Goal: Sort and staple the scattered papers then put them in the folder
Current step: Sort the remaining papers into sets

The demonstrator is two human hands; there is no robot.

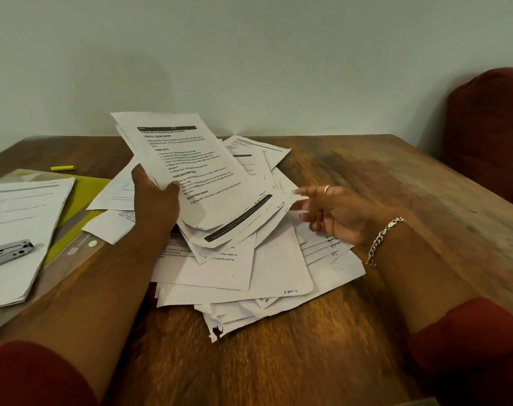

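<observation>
My left hand [154,197] grips a small sheaf of printed sheets [196,171] by its left edge and holds it tilted above the table. Under it a loose heap of scattered white papers [249,273] spreads over the middle of the wooden table [366,177]. My right hand [328,212], blurred, hovers at the sheaf's right edge with fingers spread and nothing gripped. At the left a yellow-green folder [82,194] lies flat, with a neat stack of papers [18,227] on it. A silver stapler [7,252] rests on that stack.
A yellow highlighter [62,167] lies at the back left of the table. A dark red chair back [487,136] stands at the right, beside the table. A pale wall runs right behind the table's far edge.
</observation>
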